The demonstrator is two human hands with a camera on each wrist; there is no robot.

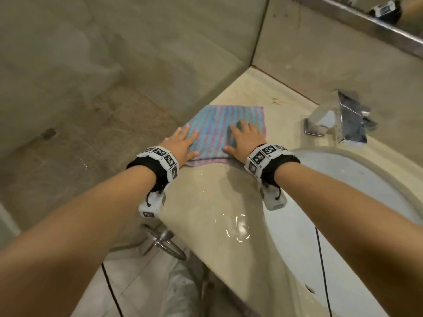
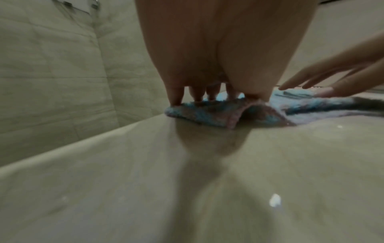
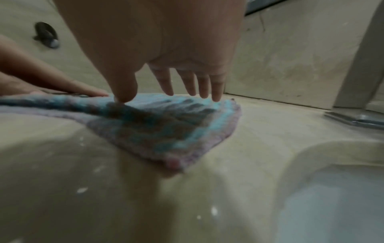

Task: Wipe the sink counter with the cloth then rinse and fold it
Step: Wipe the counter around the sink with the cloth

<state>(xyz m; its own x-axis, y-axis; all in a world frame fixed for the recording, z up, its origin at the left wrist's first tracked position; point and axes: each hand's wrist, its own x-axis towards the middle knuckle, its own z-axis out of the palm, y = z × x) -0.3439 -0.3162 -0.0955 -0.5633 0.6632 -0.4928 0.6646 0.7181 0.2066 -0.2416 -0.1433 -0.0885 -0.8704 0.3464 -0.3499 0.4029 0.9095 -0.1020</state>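
Note:
A blue and pink striped cloth [image 1: 225, 124] lies folded flat on the beige sink counter [image 1: 212, 202], left of the basin. My left hand [image 1: 183, 143] rests flat on its left part, fingers straight. My right hand [image 1: 242, 139] lies over its right part with fingers spread. In the left wrist view the left hand [image 2: 207, 97] presses its fingertips on the cloth [image 2: 207, 115], whose near edge lifts slightly. In the right wrist view the right hand [image 3: 176, 93] hovers just over the cloth [image 3: 166, 128], its thumb touching the fabric.
A chrome faucet [image 1: 341, 120] stands behind the white oval basin [image 1: 332, 202] at right. Water pools on the counter near the front edge [image 1: 238, 225]. A tiled wall meets the counter at the back, a mirror frame [image 1: 377, 26] above. Floor and a drain [image 1: 48, 133] lie left.

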